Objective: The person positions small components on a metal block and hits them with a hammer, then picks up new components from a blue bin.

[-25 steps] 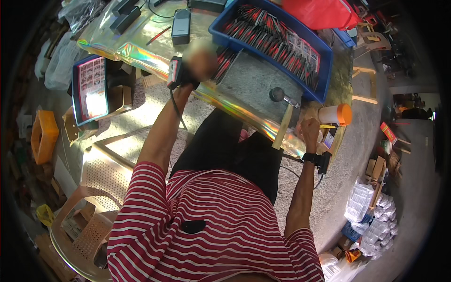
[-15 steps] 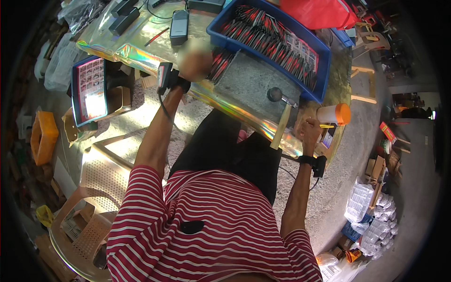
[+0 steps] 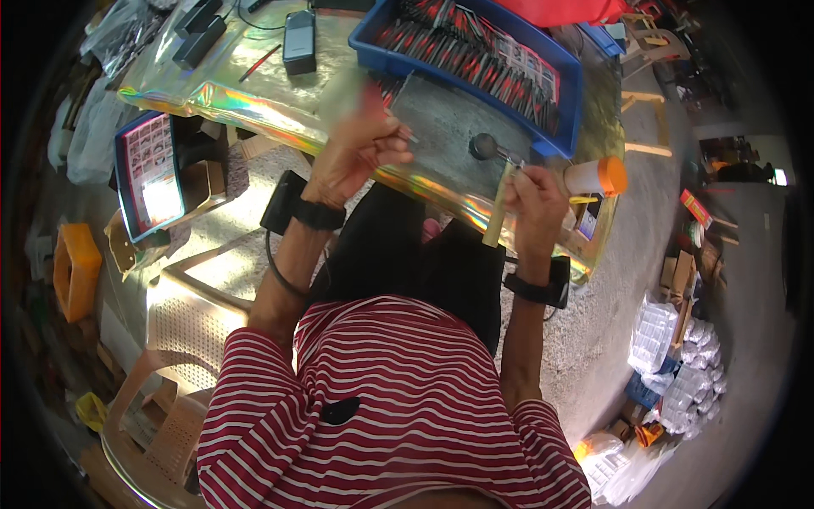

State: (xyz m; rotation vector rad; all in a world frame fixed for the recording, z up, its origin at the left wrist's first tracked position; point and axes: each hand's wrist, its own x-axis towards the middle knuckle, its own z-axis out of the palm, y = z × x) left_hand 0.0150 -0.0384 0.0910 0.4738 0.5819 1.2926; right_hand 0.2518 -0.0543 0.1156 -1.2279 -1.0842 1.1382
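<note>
Above the near edge of the table, my left hand (image 3: 366,157) has its fingers drawn together around a small, thin, shiny piece at the fingertips, too small to name. My right hand (image 3: 537,208) is closed beside a hammer (image 3: 498,208) with a rounded dark head and a pale handle. Its fingertips are bent together close to the hammer's neck; what they pinch, if anything, is hidden. The hammer lies on a dark grey slab (image 3: 437,119). Beyond the slab stands a blue tray (image 3: 572,136) packed with thin black-and-red pieces.
To the right of my right hand lies a white container with an orange lid (image 3: 611,176). A grey box-shaped device (image 3: 299,42) and a thin red stick (image 3: 259,64) rest on the shiny table cover. A plastic chair (image 3: 191,339) stands at left.
My left hand has come back from the dark pieces beside the slab toward the near edge. My right hand has moved left to the hammer. The view has shifted slightly.
</note>
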